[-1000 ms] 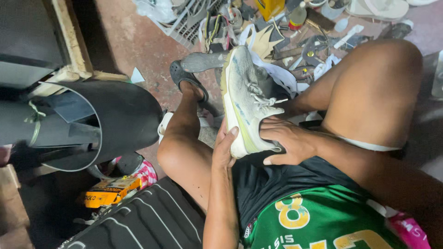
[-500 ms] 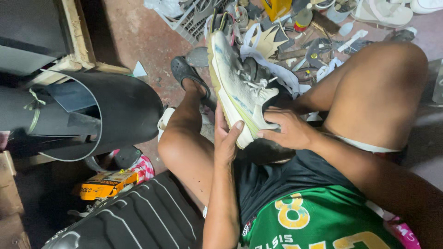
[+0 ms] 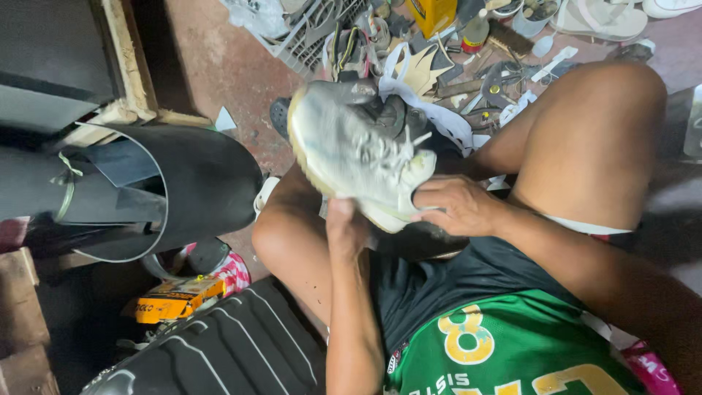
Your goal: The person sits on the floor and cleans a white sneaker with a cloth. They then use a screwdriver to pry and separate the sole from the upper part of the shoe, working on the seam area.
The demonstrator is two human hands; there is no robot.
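I hold a worn white sneaker [image 3: 351,150] with white laces and a yellowed sole edge above my lap, its upper turned toward me. My left hand [image 3: 345,225] grips it from below at the heel end. My right hand [image 3: 455,205] clasps its right side near the laces. My bare knees spread to either side, and a second dark shoe [image 3: 395,117] lies just behind the sneaker.
A rolled black rubber sheet [image 3: 168,186] stands at the left beside a wooden frame [image 3: 128,66]. A ribbed black mat [image 3: 234,351] lies at the lower left by a yellow box [image 3: 172,300]. Scattered tools, scraps, sandals and a yellow container [image 3: 431,14] litter the reddish floor ahead.
The sneaker has turned in my hands from sole-edge upright to its laced upper facing me. My left hand slid under its heel end.
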